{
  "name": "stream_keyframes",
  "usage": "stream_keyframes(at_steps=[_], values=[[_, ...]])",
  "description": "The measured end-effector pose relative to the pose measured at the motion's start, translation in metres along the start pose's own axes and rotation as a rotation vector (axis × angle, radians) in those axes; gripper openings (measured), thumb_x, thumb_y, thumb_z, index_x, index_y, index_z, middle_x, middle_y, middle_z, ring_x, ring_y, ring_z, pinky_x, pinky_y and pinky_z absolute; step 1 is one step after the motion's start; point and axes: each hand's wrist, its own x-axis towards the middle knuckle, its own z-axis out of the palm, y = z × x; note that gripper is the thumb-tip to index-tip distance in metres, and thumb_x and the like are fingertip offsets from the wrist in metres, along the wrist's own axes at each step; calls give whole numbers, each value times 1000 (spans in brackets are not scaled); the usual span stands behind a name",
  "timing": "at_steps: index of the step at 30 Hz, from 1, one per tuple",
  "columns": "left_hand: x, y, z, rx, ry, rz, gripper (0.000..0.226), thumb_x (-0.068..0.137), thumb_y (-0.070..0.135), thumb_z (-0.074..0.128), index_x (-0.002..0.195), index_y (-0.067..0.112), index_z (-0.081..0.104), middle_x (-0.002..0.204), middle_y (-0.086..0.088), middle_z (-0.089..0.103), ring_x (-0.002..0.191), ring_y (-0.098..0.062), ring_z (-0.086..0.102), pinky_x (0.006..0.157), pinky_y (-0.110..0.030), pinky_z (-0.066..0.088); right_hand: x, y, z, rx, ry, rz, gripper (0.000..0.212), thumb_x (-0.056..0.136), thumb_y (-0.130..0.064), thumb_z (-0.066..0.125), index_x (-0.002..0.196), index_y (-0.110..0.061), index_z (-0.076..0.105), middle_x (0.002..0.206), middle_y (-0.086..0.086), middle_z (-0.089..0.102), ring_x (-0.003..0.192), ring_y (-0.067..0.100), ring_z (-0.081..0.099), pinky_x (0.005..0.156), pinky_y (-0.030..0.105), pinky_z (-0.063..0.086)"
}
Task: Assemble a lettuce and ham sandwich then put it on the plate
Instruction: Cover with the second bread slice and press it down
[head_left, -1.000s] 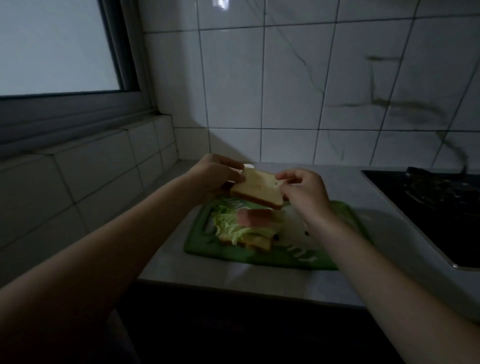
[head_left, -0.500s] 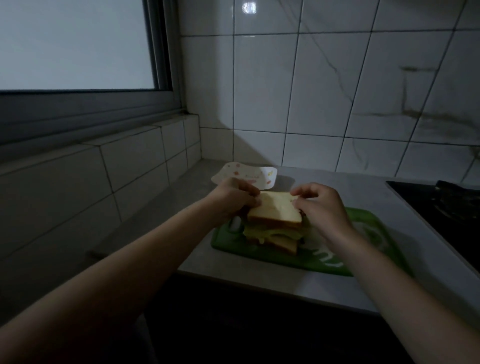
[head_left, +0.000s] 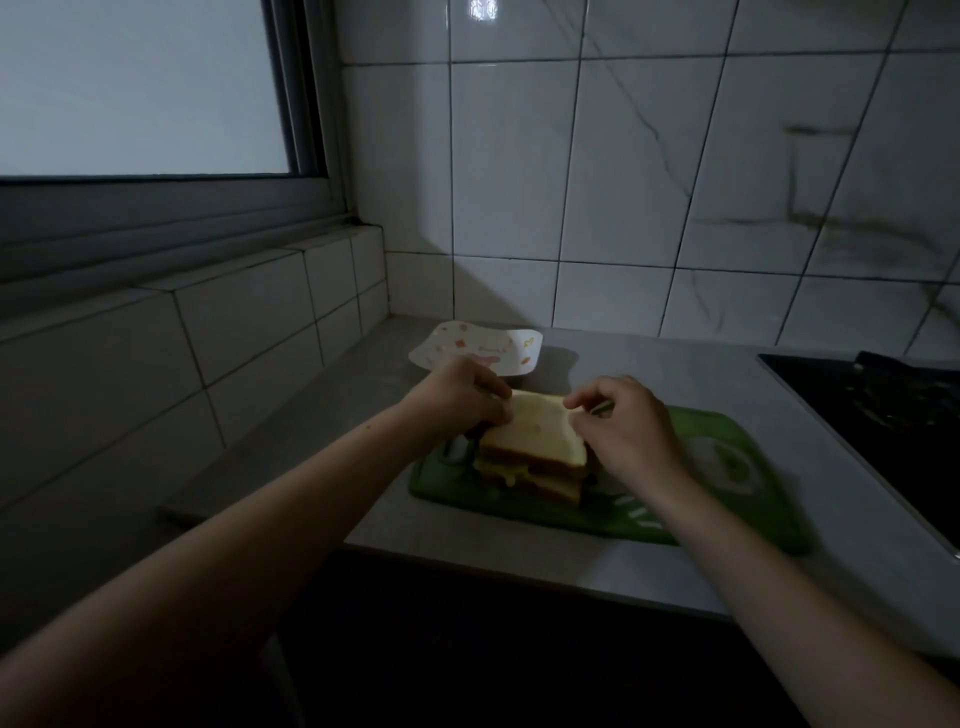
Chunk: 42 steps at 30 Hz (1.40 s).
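Sandwich (head_left: 524, 470) on green cutting board (head_left: 727, 499), top bread slice (head_left: 535, 428) pinched by left hand (head_left: 457, 395) and right hand (head_left: 631, 434), patterned plate (head_left: 467, 344) just beyond.

Dim, grainy, wide-angle kitchen view under pale window (head_left: 140, 88) light, shadowy and bent at edges.

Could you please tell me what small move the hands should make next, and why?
Probably slide the left hand and right hand down to grip the sandwich: the top slice they hold already sits on the filling, and the plate waits behind the cutting board.
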Motion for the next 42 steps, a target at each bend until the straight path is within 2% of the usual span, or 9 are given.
stream_keyframes(at_steps=[5,9,13,16,18,24,29,34,42], values=[[-3,-4,1,107,17,6,30,84,16,75,113,16,71,107,-4,70,88,-16,69,81,-30,59,-5,2,3,-123,-23,-151,16,86,-20,67,80,-34,70,93,-11,55,83,8,58,78,43,55],[-3,2,-6,224,72,124,30,85,20,74,115,16,70,109,2,69,79,-4,64,57,-11,46,-3,-1,-3,-328,-20,-328,13,91,-16,62,92,-13,75,95,0,62,90,16,57,77,33,50],[-5,15,-16,286,92,276,32,87,18,72,118,16,70,115,3,67,81,7,54,66,-8,40,9,-6,-10,-333,-38,-403,17,91,-20,62,102,-18,73,103,-6,61,99,9,46,78,26,34],[-7,14,-14,262,14,331,38,87,18,72,125,16,67,128,-2,65,103,-3,57,82,-12,44,12,-5,-9,-288,-149,-416,22,90,-27,62,109,-20,71,105,-11,56,100,10,50,79,27,37],[-9,7,-8,257,-40,342,41,88,20,71,129,19,64,133,-1,61,109,-5,53,81,-13,45,10,0,-6,-311,-212,-439,22,89,-31,63,107,-20,71,103,-12,54,98,10,51,78,29,40],[-10,-6,5,328,-59,379,39,89,31,68,127,24,66,119,1,63,89,-1,57,70,-13,46,8,12,-1,-320,-183,-474,24,86,-32,68,106,-19,72,104,-6,60,96,11,53,77,28,39],[-10,-12,9,337,-79,387,36,87,40,67,119,23,70,114,1,68,99,-12,64,87,-37,54,5,21,1,-281,-202,-470,24,86,-38,67,105,-22,69,101,-10,56,94,7,51,76,31,43],[-11,-17,12,350,-83,427,34,88,35,67,119,20,70,120,4,66,102,-9,64,89,-35,53,0,25,2,-330,-241,-453,29,86,-50,54,96,-23,61,99,-7,49,89,11,50,71,38,47],[-8,-14,12,402,-128,452,32,90,37,66,114,18,74,120,1,65,101,-12,63,89,-37,51,0,27,3,-321,-281,-490,21,89,-44,54,85,-23,52,93,-6,44,87,12,46,71,35,42]])
